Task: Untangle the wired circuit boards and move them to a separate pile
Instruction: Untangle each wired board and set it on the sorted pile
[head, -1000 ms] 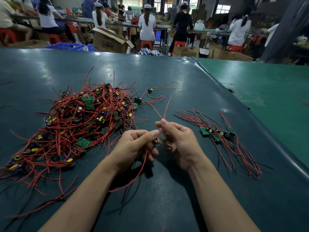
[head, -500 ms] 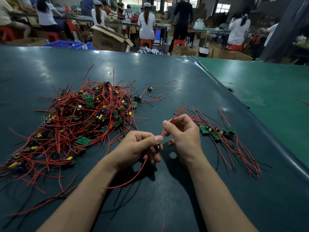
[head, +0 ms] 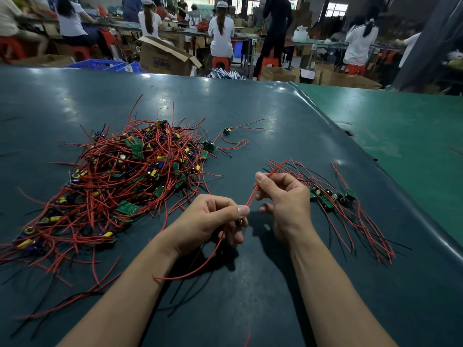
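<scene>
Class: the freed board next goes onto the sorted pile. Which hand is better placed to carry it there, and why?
Right. The right hand pinches the board's red wires beside the sorted pile; the left hand lies nearer the tangled heap.

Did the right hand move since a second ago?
Yes. The right hand slid right along the red wires, toward the small sorted pile, away from the left hand.

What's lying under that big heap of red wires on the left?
Under the tangled pile green circuit boards and yellow parts poke out, on the dark table. The wires hide whatever lies deeper.
</scene>
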The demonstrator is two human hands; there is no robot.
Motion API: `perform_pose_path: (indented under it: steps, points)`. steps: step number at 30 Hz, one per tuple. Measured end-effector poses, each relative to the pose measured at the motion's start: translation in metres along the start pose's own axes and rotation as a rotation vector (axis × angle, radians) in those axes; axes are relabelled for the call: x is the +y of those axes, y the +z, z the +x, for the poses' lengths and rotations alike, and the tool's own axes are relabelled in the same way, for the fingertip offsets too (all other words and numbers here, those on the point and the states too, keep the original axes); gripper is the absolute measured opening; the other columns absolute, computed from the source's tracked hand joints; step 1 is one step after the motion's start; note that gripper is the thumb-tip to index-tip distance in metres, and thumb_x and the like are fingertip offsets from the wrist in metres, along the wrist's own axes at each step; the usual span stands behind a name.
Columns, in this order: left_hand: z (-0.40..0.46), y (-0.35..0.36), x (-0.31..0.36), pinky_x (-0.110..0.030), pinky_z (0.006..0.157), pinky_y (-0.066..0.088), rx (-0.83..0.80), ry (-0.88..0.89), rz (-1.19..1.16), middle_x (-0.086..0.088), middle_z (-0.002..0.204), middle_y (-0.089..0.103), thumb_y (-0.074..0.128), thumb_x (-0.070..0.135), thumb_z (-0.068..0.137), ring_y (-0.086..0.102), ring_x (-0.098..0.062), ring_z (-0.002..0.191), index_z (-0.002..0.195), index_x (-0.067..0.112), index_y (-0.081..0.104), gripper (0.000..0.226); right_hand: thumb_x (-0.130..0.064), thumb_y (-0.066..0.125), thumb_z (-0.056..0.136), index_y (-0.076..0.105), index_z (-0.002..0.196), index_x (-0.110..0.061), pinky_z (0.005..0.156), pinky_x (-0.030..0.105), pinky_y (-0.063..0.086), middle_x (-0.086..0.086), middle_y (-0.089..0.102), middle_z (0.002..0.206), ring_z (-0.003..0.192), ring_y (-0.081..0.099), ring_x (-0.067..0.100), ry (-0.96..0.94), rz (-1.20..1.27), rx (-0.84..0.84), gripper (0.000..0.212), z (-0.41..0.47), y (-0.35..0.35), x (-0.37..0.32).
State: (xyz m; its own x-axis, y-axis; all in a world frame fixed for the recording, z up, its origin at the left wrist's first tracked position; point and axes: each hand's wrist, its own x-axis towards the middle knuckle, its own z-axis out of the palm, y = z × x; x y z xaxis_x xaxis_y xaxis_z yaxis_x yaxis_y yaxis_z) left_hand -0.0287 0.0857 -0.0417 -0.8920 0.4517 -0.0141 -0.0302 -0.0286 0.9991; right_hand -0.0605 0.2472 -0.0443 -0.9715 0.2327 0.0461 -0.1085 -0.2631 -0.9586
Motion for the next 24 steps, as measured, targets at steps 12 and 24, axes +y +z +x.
perform_pose_path:
  steps: [12,24]
  points:
    - [-0.0017,0.0,0.0005,-0.015,0.044,0.039,-0.012,-0.02,0.013,-0.012,0.057,0.066,0.067,0.029,0.082,0.054,-0.01,0.042,0.066,0.015,0.069,0.022,-0.007,0.069,0.089,0.056,0.074,-0.017,0.04,0.019,0.04,0.003,0.061,0.063,0.047,0.054,0.009,-0.236,-0.236,0.067,0.022,0.0034,-0.0032,0.0048]
    - [0.0002,-0.0005,-0.0013,-0.014,0.044,0.039,0.007,-0.021,0.016,-0.013,0.057,0.066,0.069,0.029,0.081,0.054,-0.01,0.042,0.066,0.014,0.069,0.021,-0.012,0.062,0.094,0.055,0.09,-0.012,0.033,0.019,0.035,0.0,0.06,0.052,0.036,0.05,0.013,-0.134,-0.076,0.084,0.009,0.0082,-0.0085,0.0007]
